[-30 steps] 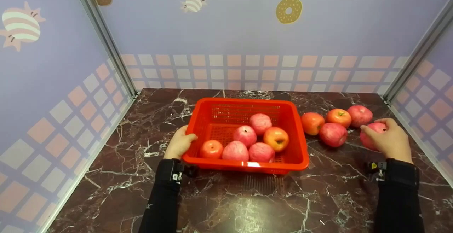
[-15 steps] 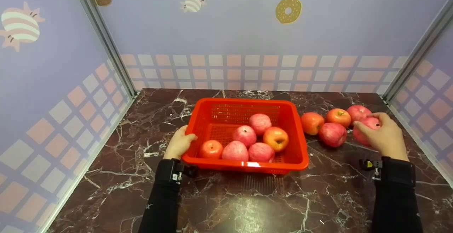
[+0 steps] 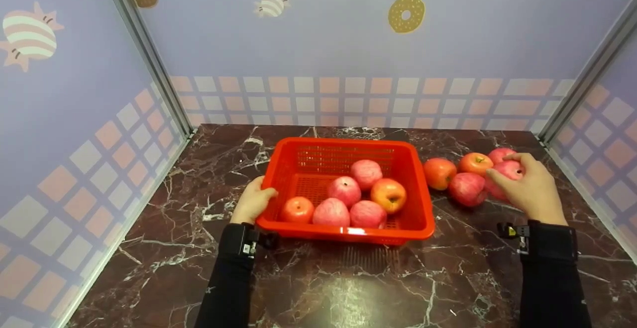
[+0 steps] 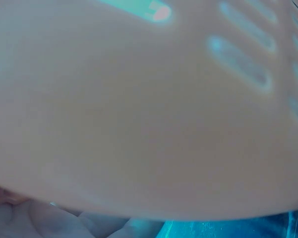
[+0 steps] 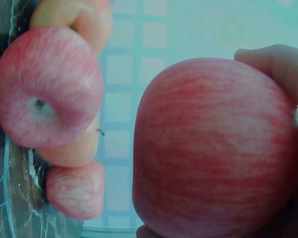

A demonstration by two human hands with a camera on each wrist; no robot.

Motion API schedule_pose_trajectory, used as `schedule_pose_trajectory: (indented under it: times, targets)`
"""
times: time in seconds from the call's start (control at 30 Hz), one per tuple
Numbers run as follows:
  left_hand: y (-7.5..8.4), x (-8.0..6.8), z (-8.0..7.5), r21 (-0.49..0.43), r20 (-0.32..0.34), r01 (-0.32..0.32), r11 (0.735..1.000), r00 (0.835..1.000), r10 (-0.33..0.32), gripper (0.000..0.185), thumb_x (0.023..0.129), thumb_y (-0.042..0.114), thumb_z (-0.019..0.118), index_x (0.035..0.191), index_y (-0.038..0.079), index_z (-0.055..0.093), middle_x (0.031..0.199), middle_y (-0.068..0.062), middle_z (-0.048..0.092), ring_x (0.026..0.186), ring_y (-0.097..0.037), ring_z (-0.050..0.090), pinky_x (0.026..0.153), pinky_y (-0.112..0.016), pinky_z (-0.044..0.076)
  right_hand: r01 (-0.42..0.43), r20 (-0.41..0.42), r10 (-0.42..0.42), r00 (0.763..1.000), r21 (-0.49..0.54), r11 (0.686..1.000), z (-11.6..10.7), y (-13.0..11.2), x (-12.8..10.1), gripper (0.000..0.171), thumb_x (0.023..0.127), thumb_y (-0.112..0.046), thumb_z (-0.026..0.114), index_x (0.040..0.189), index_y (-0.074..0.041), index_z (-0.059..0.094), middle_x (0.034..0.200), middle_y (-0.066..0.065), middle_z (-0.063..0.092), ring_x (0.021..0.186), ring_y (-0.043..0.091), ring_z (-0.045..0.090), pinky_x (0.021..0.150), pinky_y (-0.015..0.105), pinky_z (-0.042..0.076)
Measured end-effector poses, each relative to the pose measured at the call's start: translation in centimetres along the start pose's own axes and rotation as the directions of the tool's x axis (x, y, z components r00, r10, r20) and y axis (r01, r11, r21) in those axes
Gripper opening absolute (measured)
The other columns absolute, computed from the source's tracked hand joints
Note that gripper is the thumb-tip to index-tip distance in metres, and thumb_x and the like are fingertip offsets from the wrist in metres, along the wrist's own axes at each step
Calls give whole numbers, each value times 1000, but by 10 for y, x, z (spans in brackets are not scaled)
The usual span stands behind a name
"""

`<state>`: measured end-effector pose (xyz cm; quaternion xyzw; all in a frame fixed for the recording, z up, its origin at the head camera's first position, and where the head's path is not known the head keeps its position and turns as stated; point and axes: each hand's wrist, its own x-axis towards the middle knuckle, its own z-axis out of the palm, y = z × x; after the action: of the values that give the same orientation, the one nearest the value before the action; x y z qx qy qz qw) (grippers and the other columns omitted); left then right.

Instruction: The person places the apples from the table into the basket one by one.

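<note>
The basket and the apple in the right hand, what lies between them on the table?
Head view: between the basket and the held apple lie loose apples, an orange-red one and a pink one.

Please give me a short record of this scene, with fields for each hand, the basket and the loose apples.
left hand: grips the basket's left rim
right hand: holds a pink apple
basket: red plastic, six apples inside
loose apples: four on the marble table, right of the basket
</note>
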<state>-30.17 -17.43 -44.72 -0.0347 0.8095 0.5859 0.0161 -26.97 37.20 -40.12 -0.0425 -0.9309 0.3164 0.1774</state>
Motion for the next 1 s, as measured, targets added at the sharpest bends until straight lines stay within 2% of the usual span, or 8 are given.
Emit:
schedule_pose_trajectory:
  times: [0.2, 0.3, 0.47, 0.6, 0.7, 0.9, 1.0]
  targets:
    - [2, -2, -1, -8, 12, 6, 1000, 1000, -6, 45, 88, 1, 53, 132, -7, 53, 119, -23, 62, 99, -25, 62, 80, -31, 51, 24, -6, -24, 1000, 25, 999, 2, -13, -3, 58, 93, -43, 69, 134, -4, 57, 127, 28, 56, 112, 41, 52, 82, 40, 37]
    - [2, -2, -1, -5, 11, 7, 1000, 1000, -7, 45, 88, 1, 53, 132, -7, 53, 119, -23, 62, 100, -26, 62, 81, -32, 52, 40, -3, -40, 999, 30, 999, 3, -20, -5, 55, 93, -42, 69, 134, -6, 57, 127, 26, 56, 111, 40, 53, 82, 40, 38]
    - [2, -2, -1, 9, 2, 5, 1000, 1000, -5, 45, 88, 1, 53, 132, -6, 54, 119, -23, 63, 99, -26, 63, 82, -32, 53, 88, -11, -88, 996, 30, 996, 6, -31, -8, 55, 93, -41, 70, 132, -4, 57, 126, 27, 56, 109, 41, 53, 82, 42, 39]
    - [2, -2, -1, 3, 5, 6, 1000, 1000, -6, 47, 87, 1, 53, 133, -7, 53, 120, -24, 63, 100, -26, 63, 82, -33, 53, 149, -28, -148, 989, 45, 988, 10, -41, -12, 52, 92, -37, 73, 128, -3, 60, 124, 24, 60, 107, 39, 55, 82, 39, 39]
    - [3, -2, -1, -9, 8, 6, 1000, 1000, -6, 47, 87, 1, 53, 133, -7, 53, 121, -25, 63, 99, -26, 64, 82, -33, 53, 184, -29, -183, 983, 50, 982, 13, -49, -14, 48, 91, -34, 76, 126, -4, 62, 122, 22, 63, 105, 38, 59, 84, 41, 42]
    - [1, -1, -1, 6, 1, 2, 1000, 1000, -2, 46, 87, 2, 54, 132, -7, 54, 121, -25, 63, 99, -26, 63, 81, -32, 53, 253, -32, -252, 967, 56, 966, 21, -58, -17, 46, 89, -28, 79, 124, -4, 63, 119, 22, 65, 103, 40, 61, 87, 52, 45]
    - [0, 0, -1, 15, -5, -3, 1000, 1000, 3, 47, 86, 2, 54, 132, -7, 54, 121, -25, 63, 99, -26, 63, 82, -32, 53, 289, -44, -287, 957, 63, 955, 25, -64, -20, 45, 88, -26, 80, 123, -4, 63, 116, 22, 65, 101, 38, 60, 86, 50, 44]
